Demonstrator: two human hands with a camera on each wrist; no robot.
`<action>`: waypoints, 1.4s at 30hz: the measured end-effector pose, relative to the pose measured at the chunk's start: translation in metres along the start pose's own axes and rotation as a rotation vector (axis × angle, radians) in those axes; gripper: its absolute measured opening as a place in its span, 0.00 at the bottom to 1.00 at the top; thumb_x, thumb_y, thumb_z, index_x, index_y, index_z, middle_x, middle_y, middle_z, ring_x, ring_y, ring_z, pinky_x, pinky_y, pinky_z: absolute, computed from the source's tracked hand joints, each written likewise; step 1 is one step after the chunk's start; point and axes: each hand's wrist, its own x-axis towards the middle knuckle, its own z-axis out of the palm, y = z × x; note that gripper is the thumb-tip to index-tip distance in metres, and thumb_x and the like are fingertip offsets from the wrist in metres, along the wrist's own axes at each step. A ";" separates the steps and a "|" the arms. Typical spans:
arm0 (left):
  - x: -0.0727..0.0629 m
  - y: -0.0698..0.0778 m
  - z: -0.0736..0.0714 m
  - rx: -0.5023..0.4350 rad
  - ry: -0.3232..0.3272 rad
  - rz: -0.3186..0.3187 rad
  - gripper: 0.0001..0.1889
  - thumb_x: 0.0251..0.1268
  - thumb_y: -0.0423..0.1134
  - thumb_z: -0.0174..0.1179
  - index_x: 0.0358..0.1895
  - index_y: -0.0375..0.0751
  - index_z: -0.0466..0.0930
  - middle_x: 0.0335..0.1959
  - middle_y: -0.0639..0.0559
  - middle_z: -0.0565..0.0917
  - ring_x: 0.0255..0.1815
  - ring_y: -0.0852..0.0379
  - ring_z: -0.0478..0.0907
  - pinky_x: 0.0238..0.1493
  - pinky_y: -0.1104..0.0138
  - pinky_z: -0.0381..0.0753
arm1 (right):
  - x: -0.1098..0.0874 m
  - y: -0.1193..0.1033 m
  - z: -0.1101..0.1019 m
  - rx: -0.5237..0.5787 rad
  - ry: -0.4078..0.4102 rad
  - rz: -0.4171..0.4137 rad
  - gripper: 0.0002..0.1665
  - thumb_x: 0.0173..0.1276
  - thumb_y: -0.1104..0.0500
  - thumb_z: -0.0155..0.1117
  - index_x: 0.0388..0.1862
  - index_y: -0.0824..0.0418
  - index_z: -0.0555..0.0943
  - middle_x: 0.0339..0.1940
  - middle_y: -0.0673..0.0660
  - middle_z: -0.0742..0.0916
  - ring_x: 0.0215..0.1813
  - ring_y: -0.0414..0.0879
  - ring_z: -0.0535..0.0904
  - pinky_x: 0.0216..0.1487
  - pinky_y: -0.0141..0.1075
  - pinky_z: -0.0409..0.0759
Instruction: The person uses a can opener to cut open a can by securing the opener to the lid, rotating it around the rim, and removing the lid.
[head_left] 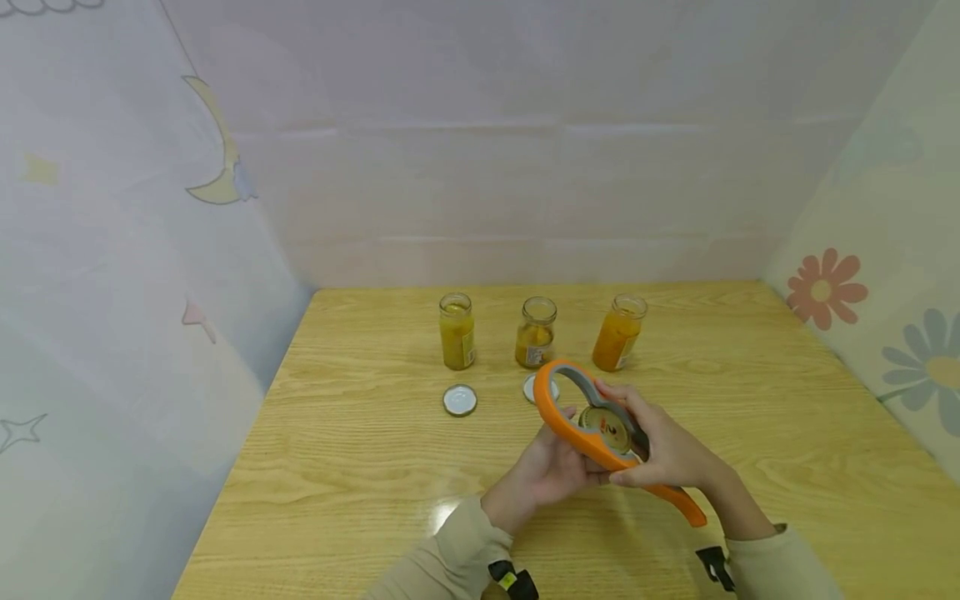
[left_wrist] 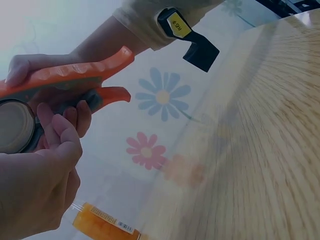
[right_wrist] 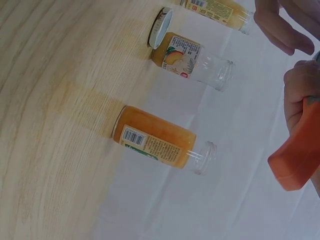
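My right hand (head_left: 663,446) grips an orange and grey jar opener (head_left: 552,400) by its handles, tilted above the table. A gold jar lid (head_left: 606,427) sits in the opener's loop nearer the handles; its pale underside shows in the left wrist view. Below the opener is my left hand (head_left: 551,471), palm up, with loosely bent fingers reaching to the lid and the opener's grey inner edge. Part of the left fingers is hidden behind the opener. In the right wrist view only the orange handle end (right_wrist: 295,165) and parts of the hands show.
Three lidless glass jars stand in a row behind the hands: a yellow-filled jar (head_left: 457,333), a partly filled jar (head_left: 536,333) and an orange-filled jar (head_left: 619,333). One lid (head_left: 460,400) lies before the left jar, another lid (head_left: 529,387) before the middle one, partly covered by the opener.
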 end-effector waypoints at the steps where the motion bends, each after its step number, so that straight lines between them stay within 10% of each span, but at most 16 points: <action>1: 0.000 0.000 0.001 -0.002 -0.007 0.005 0.21 0.63 0.57 0.43 0.46 0.45 0.73 0.37 0.55 0.81 0.40 0.59 0.77 0.47 0.65 0.68 | 0.000 0.000 0.000 -0.002 -0.001 -0.004 0.54 0.40 0.62 0.72 0.66 0.61 0.55 0.55 0.64 0.72 0.46 0.43 0.72 0.41 0.35 0.74; 11: -0.002 0.001 0.007 -0.032 0.009 -0.004 0.19 0.56 0.55 0.52 0.46 0.48 0.73 0.35 0.57 0.80 0.37 0.60 0.77 0.42 0.64 0.71 | 0.001 -0.003 0.003 0.009 -0.004 -0.012 0.53 0.40 0.61 0.73 0.65 0.62 0.55 0.57 0.66 0.71 0.46 0.43 0.73 0.41 0.34 0.75; 19: -0.002 0.003 0.010 -0.075 0.027 -0.017 0.26 0.46 0.55 0.62 0.49 0.50 0.71 0.40 0.55 0.77 0.40 0.59 0.75 0.42 0.64 0.72 | 0.002 -0.004 0.008 0.043 -0.003 -0.012 0.55 0.41 0.65 0.72 0.67 0.63 0.52 0.38 0.56 0.77 0.26 0.37 0.69 0.22 0.29 0.72; 26: -0.002 0.005 0.010 -0.074 0.006 -0.001 0.29 0.43 0.55 0.66 0.50 0.51 0.69 0.42 0.55 0.75 0.40 0.61 0.73 0.41 0.67 0.71 | 0.002 -0.005 0.009 0.056 0.002 -0.003 0.55 0.42 0.65 0.72 0.67 0.62 0.52 0.50 0.60 0.75 0.39 0.43 0.73 0.33 0.33 0.77; 42: -0.003 -0.002 0.012 -0.060 0.037 0.128 0.27 0.45 0.55 0.65 0.48 0.50 0.70 0.43 0.56 0.74 0.43 0.61 0.72 0.46 0.70 0.70 | 0.003 -0.007 0.011 0.075 0.001 -0.066 0.55 0.41 0.66 0.71 0.67 0.64 0.52 0.47 0.58 0.74 0.32 0.41 0.72 0.25 0.32 0.75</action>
